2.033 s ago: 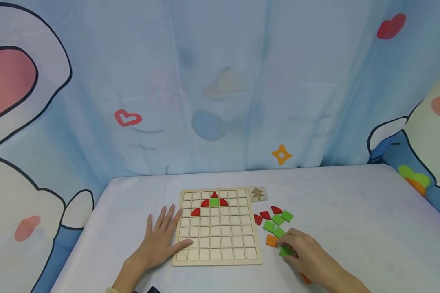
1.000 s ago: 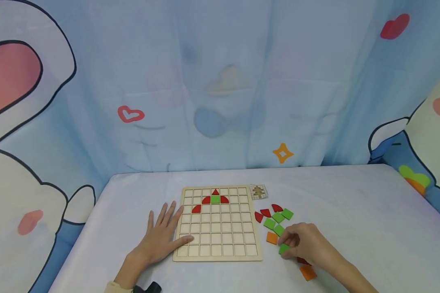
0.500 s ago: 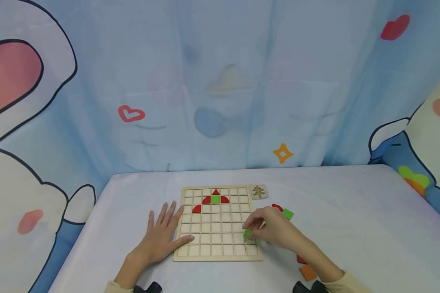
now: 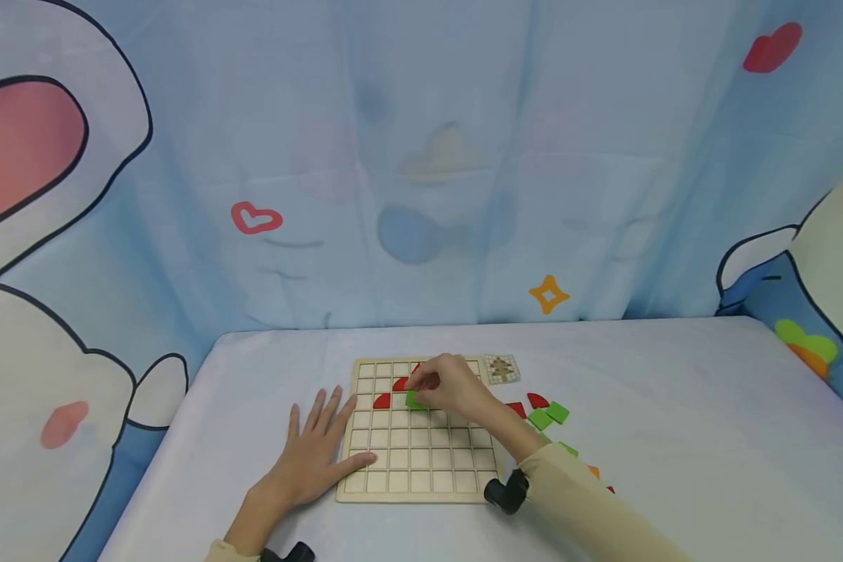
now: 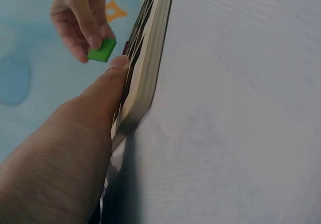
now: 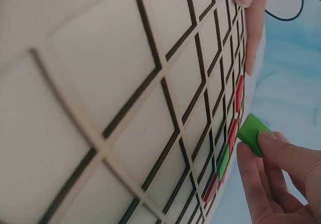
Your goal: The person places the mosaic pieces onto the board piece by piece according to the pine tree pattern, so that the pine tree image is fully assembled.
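A square wooden grid board [image 4: 419, 482] lies on the table. My left hand [image 4: 312, 457] rests on its left edge, fingers spread and straight, thumb over the lower left cells. Above the board's upper middle, my right hand [image 4: 449, 388] pinches a green square tile [image 6: 253, 134] between thumb and fingers. The right wrist view shows this tile raised off the grid. Set in the board are quarter-round red tiles [image 4: 382, 401] and a green tile [image 6: 223, 161]; the tip of a red triangle [image 4: 416, 368] shows behind the right hand, which hides part of this group in the head view.
A small card with a tree-like pattern [image 4: 502, 369] lies at the board's upper right corner. Loose red tiles [image 4: 537, 400], green tiles [image 4: 557, 412] and an orange tile [image 4: 594, 471] lie to the right, partly behind the right sleeve [image 4: 583, 499]. A patterned curtain [image 4: 421, 195] hangs behind the table.
My right hand has picked up a green tile from the loose ones on the right and carried it left and away from me, over the board's upper part. The left hand stays put.
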Tool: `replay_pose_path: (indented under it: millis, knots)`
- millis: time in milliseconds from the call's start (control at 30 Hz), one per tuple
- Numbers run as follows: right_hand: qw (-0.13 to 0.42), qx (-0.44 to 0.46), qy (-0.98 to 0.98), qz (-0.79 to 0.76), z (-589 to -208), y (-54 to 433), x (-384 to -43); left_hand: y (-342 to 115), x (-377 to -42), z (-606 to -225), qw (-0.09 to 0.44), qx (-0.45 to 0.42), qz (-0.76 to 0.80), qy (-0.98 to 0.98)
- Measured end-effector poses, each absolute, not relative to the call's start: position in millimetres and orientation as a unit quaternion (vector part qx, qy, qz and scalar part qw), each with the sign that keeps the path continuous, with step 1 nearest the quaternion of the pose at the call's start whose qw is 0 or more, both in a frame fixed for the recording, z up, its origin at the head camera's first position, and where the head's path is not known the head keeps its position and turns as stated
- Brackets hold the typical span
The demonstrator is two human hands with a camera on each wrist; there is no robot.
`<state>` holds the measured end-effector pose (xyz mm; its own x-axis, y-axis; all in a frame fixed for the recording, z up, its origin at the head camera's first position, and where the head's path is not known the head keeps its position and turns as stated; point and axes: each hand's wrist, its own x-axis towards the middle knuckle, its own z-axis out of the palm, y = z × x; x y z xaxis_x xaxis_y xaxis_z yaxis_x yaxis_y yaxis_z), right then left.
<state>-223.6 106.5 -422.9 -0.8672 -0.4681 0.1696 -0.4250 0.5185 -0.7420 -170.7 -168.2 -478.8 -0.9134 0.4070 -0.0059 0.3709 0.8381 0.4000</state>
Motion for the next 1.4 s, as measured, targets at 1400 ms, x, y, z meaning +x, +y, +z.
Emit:
replay_pose_path:
  millis: [1400]
  knots:
    - [0.023, -0.235, 0.917, -0.322, -431, 61, -224, -170, -171, -478, 0.063, 0.205, 0.197, 0.957]
